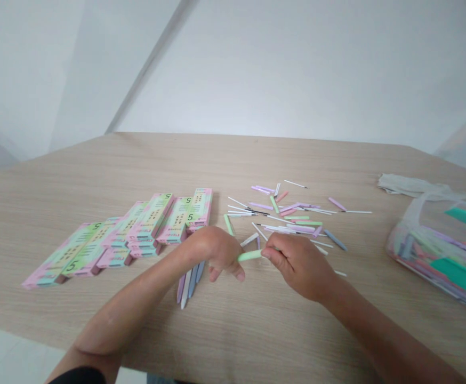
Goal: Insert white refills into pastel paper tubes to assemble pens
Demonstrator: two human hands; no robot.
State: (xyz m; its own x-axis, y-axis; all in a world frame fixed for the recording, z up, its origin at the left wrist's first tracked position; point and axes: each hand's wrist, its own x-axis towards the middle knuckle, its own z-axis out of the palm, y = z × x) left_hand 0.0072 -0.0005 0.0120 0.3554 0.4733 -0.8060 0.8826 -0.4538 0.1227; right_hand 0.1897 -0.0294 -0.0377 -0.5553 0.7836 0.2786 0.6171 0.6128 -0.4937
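A pale green pen barrel spans the gap between my two hands above the table. My left hand is closed round its left end, palm down. At the other end, the thumb and fingers of my right hand pinch the barrel's tip; whether a refill is also between them is hidden. Several pens in purple, white and grey-blue lie side by side below my left hand, partly covered by it. Beyond my hands are scattered white pen refills and loose coloured barrels.
Pink and green boxes marked 5 lie in overlapping stacks at the left. On the right sits a clear plastic container with green strips and coloured pen parts inside. Behind it lies a whitish cloth or glove. A wall borders the table's far edge.
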